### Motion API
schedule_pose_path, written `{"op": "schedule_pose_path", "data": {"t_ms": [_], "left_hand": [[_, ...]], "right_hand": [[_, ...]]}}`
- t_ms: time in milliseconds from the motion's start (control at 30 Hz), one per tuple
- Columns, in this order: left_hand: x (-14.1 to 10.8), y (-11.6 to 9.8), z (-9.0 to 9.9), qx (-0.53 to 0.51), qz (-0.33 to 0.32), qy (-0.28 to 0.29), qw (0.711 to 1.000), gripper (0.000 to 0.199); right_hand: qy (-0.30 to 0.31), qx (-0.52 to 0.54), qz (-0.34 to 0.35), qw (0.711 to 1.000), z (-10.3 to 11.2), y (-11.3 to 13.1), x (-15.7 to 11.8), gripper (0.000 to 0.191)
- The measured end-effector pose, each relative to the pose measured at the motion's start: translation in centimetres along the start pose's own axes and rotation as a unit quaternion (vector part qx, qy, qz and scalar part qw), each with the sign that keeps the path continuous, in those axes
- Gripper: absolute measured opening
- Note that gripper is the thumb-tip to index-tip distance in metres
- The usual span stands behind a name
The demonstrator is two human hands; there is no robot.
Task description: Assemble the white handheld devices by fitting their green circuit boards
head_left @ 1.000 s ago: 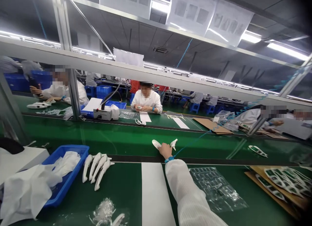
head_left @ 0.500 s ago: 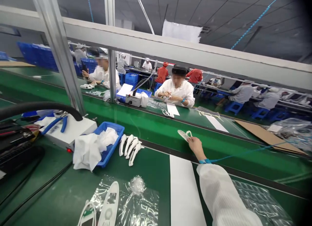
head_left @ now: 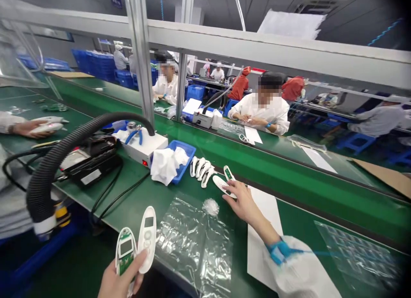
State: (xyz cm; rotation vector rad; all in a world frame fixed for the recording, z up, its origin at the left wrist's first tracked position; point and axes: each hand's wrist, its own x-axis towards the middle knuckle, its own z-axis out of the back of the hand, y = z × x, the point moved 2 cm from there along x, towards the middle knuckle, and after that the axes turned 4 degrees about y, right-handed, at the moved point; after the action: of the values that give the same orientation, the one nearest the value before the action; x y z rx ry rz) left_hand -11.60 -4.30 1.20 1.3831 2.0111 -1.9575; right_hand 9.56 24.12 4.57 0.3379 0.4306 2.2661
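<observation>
Workroom bench (head_left: 136, 199) gleams green; left hand (head_left: 122, 280) clasps two casings (head_left: 148, 236), right hand (head_left: 243, 201), half open, touches a third casing (head_left: 219, 182).

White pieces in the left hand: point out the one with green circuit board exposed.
The picture-left piece, green board around its screen; the picture-right piece shows a white face with a dark window.

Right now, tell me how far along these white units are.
Apparently done: green board seated in its shell. In hand: left hand holds shell and separate cover; right hand touches other white parts. Probably left: joining cover to shell; curved white pieces lie nearby.
</observation>
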Motion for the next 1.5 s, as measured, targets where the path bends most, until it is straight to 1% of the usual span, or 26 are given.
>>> {"op": "schedule_pose_path", "data": {"t_ms": [67, 100, 133, 200, 267, 333, 400, 433, 533, 600, 667, 733, 800, 867, 967, 1033, 1133, 1300, 1433, 1500], "left_hand": [[-0.3, 0.2, 0.7, 0.006, -0.015, -0.003, 1.000, 0.045], [-0.3, 0.4, 1.0, 0.013, -0.020, 0.001, 1.000, 0.045], [-0.3, 0.7, 1.2, 0.023, -0.023, 0.009, 0.999, 0.045], [-0.2, 1.4, 1.5, 0.049, -0.034, 0.031, 0.998, 0.044], [0.1, 2.1, 1.8, 0.080, -0.051, 0.052, 0.994, 0.043], [0.4, 2.8, 2.1, 0.104, -0.068, 0.067, 0.990, 0.041], [0.7, 3.3, 2.3, 0.117, -0.073, 0.079, 0.987, 0.040], [0.7, 3.5, 2.3, 0.119, -0.072, 0.083, 0.987, 0.039], [0.8, 3.7, 2.4, 0.110, -0.072, 0.087, 0.987, 0.036], [0.7, 3.7, 2.4, 0.103, -0.074, 0.087, 0.988, 0.035], [0.5, 3.6, 2.4, 0.098, -0.072, 0.086, 0.989, 0.035], [0.3, 3.5, 2.6, 0.095, -0.067, 0.086, 0.989, 0.035], [-0.1, 3.3, 2.6, 0.092, -0.062, 0.097, 0.989, 0.034], [-0.7, 3.2, 2.5, 0.099, -0.056, 0.115, 0.987, 0.035], [-1.5, 3.3, 2.0, 0.122, -0.045, 0.132, 0.983, 0.038], [-1.9, 3.4, 1.7, 0.131, -0.045, 0.136, 0.981, 0.040], [-2.1, 3.6, 1.5, 0.138, -0.052, 0.140, 0.979, 0.040], [-2.3, 3.4, 1.1, 0.148, -0.036, 0.154, 0.976, 0.042], [-2.7, 3.0, 0.8, 0.143, -0.039, 0.139, 0.979, 0.042], [-2.8, 3.0, 0.7, 0.139, -0.042, 0.130, 0.981, 0.041]], "right_hand": [[0.029, 0.049, 0.027, 0.998, -1.2, 4.2, -2.4, 0.017], [0.052, 0.093, 0.039, 0.994, -2.1, 6.5, -3.6, 0.015], [0.073, 0.134, 0.046, 0.987, -3.1, 8.7, -4.8, 0.014], [0.089, 0.177, 0.036, 0.980, -5.5, 12.5, -6.5, 0.014], [0.079, 0.168, 0.006, 0.983, -7.8, 15.0, -7.4, 0.017], [0.055, 0.134, -0.022, 0.989, -9.6, 16.2, -7.7, 0.016], [0.027, 0.114, -0.042, 0.992, -10.8, 16.6, -7.9, 0.014], [0.015, 0.120, -0.050, 0.991, -11.2, 16.7, -8.0, 0.013], [-0.014, 0.173, -0.059, 0.983, -11.7, 16.7, -8.6, 0.015], [-0.040, 0.198, -0.029, 0.979, -11.5, 17.0, -9.2, 0.017], [-0.075, 0.214, 0.004, 0.974, -10.9, 17.4, -9.8, 0.018], [-0.096, 0.244, 0.004, 0.965, -9.9, 17.5, -9.9, 0.017], [-0.076, 0.298, -0.028, 0.951, -8.7, 17.6, -9.7, 0.018], [-0.034, 0.357, -0.054, 0.932, -7.7, 17.6, -9.1, 0.020], [0.008, 0.401, -0.055, 0.915, -6.8, 17.8, -8.4, 0.019], [0.023, 0.404, -0.048, 0.913, -6.8, 17.8, -8.2, 0.017], [0.036, 0.399, -0.051, 0.915, -7.4, 17.5, -8.3, 0.015], [0.024, 0.370, -0.057, 0.927, -8.1, 16.9, -8.6, 0.015], [0.021, 0.344, -0.053, 0.937, -8.0, 16.8, -8.6, 0.016], [0.019, 0.352, -0.054, 0.934, -7.9, 16.9, -8.7, 0.016]]}}
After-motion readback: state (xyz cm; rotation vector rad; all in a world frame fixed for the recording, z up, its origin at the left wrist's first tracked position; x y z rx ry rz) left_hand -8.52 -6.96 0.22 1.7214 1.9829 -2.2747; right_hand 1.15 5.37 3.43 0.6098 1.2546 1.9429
